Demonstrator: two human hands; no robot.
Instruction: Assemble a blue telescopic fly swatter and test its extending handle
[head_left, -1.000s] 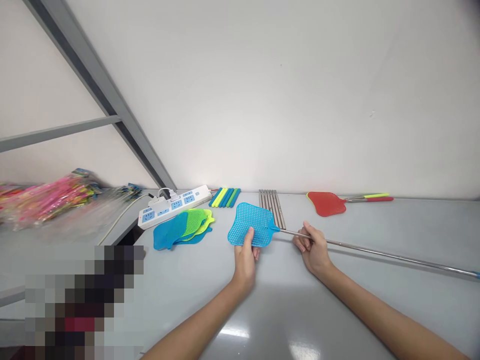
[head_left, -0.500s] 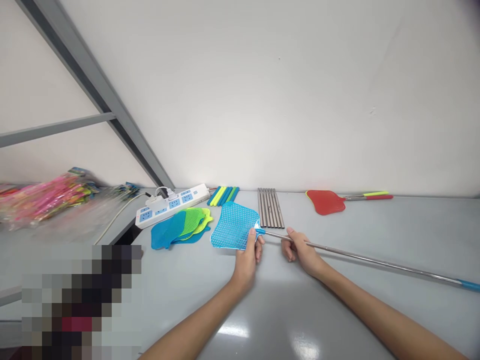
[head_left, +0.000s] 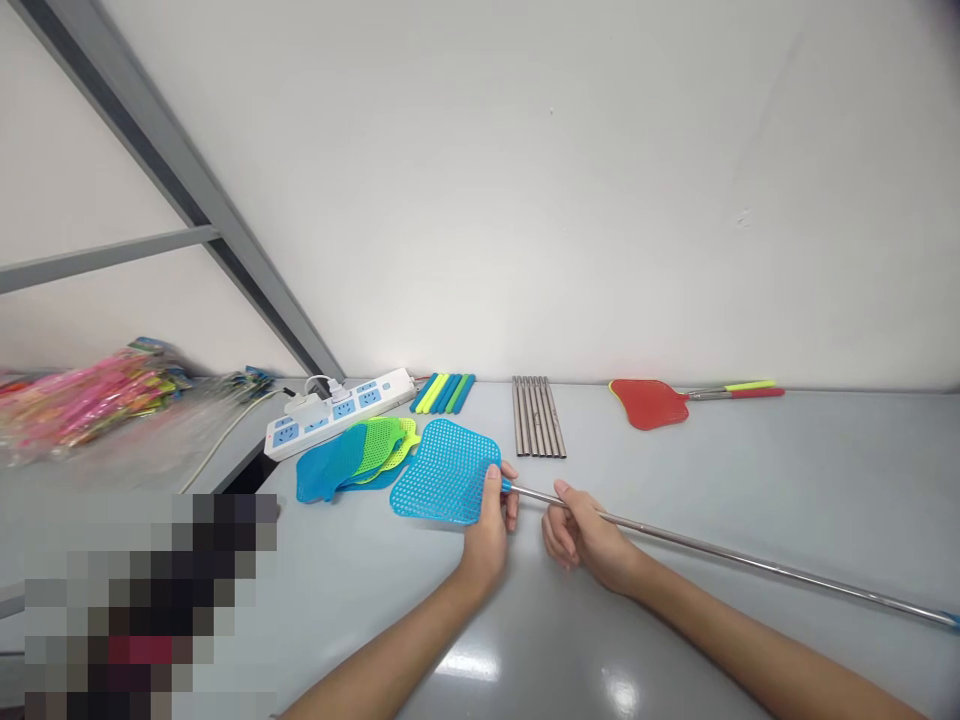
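A blue fly swatter (head_left: 448, 470) with a long, extended metal rod lies across both my hands above the table. My left hand (head_left: 491, 535) grips it at the neck, thumb on the mesh head. Farther along, my right hand (head_left: 589, 535) is closed around the rod, thumb on top. The blue handle end reaches the right edge of the view. Beside the held head lies a fanned pile of blue, green and yellow swatter heads (head_left: 337, 465). Several metal rods (head_left: 538, 418) lie in a row beyond my hands.
A white power strip (head_left: 352, 405) with plugs sits behind the pile. Coloured handle sleeves (head_left: 442, 393) lie beside it. Red and yellow swatters (head_left: 651, 404) rest near the wall at right. Bagged pink items (head_left: 97, 395) lie at far left, near a pixelated dark area.
The swatter has shifted left and slightly down with both hands, its head tilting flatter. My right hand has moved a little left, and the view has shifted slightly.
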